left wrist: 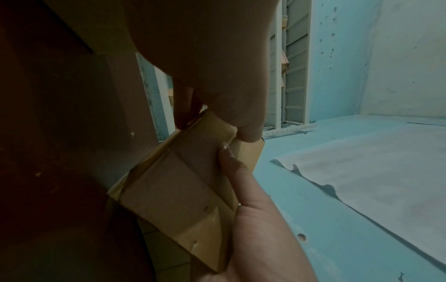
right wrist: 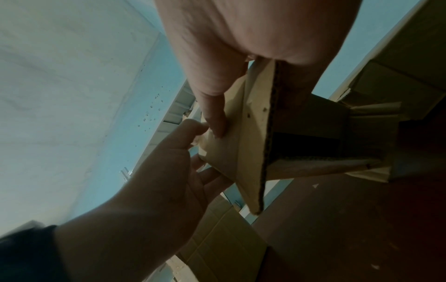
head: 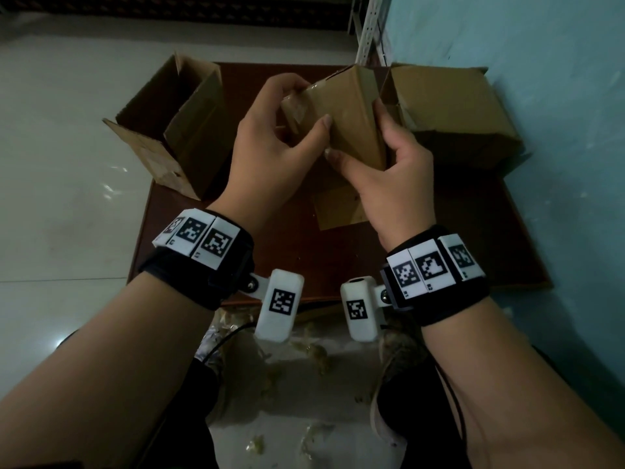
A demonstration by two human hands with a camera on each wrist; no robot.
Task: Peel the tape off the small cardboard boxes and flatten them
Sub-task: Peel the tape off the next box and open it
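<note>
A small cardboard box [head: 348,113] is held up above the dark brown table [head: 456,245], tilted on one corner. My left hand [head: 277,137] grips its left end, where glossy clear tape [head: 297,103] covers the cardboard; thumb and fingers curl round that end. My right hand [head: 392,170] holds the box from below and the right, thumb lying along its near face. In the left wrist view the box [left wrist: 183,190] shows taped edges with both hands pinching its top. The right wrist view shows the box [right wrist: 239,137] with an open flap edge.
An opened cardboard box [head: 169,130] lies on its side at the table's left corner. A larger closed box [head: 453,110] stands at the back right against the blue wall [head: 558,96]. A flat cardboard piece [head: 338,208] lies under my hands. Crumpled tape scraps [head: 314,353] litter the floor.
</note>
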